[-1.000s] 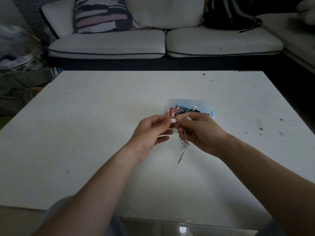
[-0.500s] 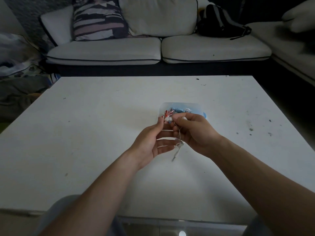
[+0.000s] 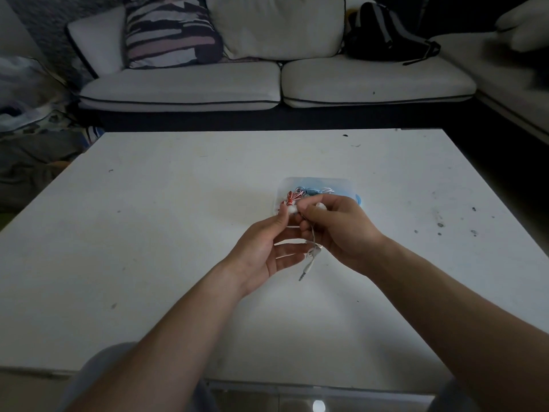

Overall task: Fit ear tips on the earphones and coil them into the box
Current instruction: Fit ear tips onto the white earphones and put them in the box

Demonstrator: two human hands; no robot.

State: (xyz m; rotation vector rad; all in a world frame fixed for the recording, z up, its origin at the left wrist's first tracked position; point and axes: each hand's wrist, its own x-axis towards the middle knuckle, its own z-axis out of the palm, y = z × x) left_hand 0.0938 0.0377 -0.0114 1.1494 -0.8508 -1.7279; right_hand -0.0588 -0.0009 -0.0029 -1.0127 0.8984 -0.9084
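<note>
White earphones (image 3: 312, 253) held over mid-surface, between both hands. Left hand (image 3: 261, 251): thumb and forefinger pinching one bud, other fingers loosely out. Right hand (image 3: 341, 230): fingers curled round second bud and cable, plug dangling at 6 o'clock. Clear box (image 3: 315, 183) just beyond at 12 o'clock, coloured cables inside. Wide run of white surface (image 3: 148, 233) at 9 and 3 o'clock, dark specks at 3. Far edge well apart from box. Sofa (image 3: 237, 84) past that edge, with striped pillow (image 3: 169, 31) at 11 and backpack (image 3: 386, 34) at 1.

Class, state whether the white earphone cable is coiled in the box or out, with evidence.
Out. The white earphone cable hangs from the left hand and right hand, plug dangling over the table, outside the box.
</note>
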